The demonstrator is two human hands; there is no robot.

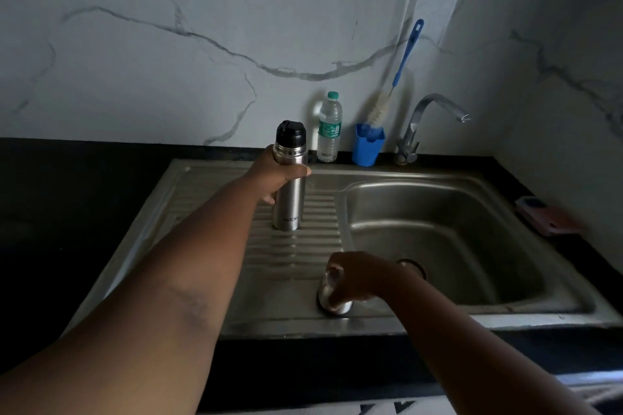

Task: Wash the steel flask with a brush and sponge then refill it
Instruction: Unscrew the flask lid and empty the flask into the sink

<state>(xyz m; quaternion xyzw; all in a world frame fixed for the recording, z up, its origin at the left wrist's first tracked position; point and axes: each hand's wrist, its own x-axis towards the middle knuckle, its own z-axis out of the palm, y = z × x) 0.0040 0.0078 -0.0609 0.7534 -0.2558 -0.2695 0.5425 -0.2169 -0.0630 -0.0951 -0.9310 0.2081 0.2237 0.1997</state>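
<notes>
steel drainboard (296, 256), left hand (274, 177) gripping upright flask (290, 199), right hand (354, 274) clasping cap (332, 303)

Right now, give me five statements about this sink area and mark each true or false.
1. The left hand holds the steel flask upright on the ribbed drainboard. True.
2. The flask's black lid is off. False: it sits on top of the flask.
3. The bottle brush stands in the blue holder beside the tap. True.
4. The right hand holds the plastic water bottle. False: its grip is on a small steel cup on the drainboard; the bottle stands by the wall.
5. Water is running from the tap. False: no stream shows.
</notes>
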